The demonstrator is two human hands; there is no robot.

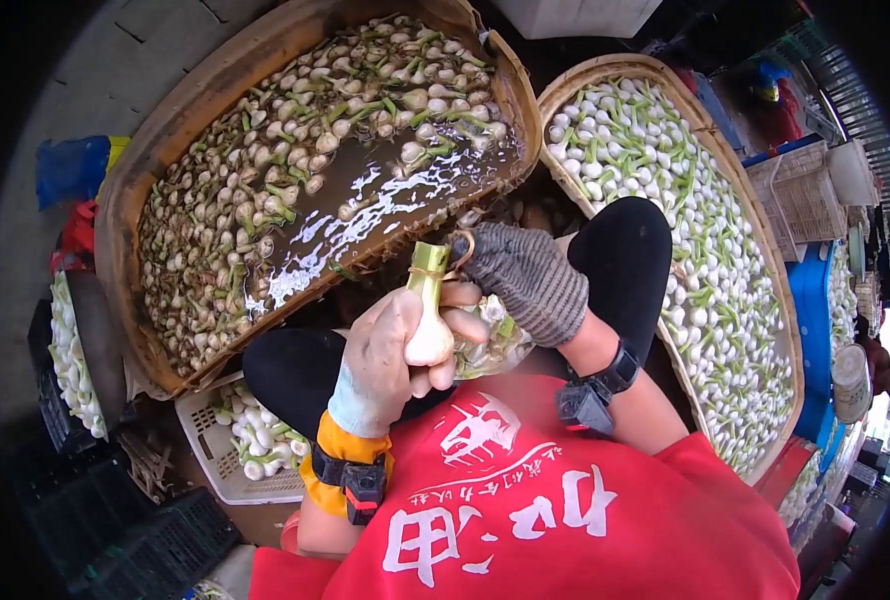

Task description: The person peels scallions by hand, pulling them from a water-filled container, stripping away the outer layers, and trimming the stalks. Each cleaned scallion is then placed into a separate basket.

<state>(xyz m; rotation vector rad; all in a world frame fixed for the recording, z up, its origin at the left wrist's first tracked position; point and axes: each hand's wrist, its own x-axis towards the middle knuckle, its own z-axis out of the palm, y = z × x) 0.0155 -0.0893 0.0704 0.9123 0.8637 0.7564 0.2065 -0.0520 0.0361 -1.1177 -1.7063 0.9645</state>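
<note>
My left hand (pixel 380 350), in a pale, damp-looking glove, is closed around a white garlic bulb (pixel 430 335) with a short, cut green stem pointing up. A thin brown strip (pixel 462 248) curls in a loop beside the stem, at the fingertips of my right hand (pixel 525 280). That hand wears a grey ribbed glove, and its fingers are curled in close to the stem top; whether they hold anything more is hidden. Below and behind the hands, between my knees, lies a clump of pale garlic with green stems (pixel 495 345).
Ahead on the left stands a large brown tub (pixel 120 250) of murky water with many unpeeled bulbs. On the right is another tub (pixel 790 330) full of cleaned white bulbs. A white basket (pixel 200 430) with garlic sits by my left leg, near dark crates (pixel 175 540).
</note>
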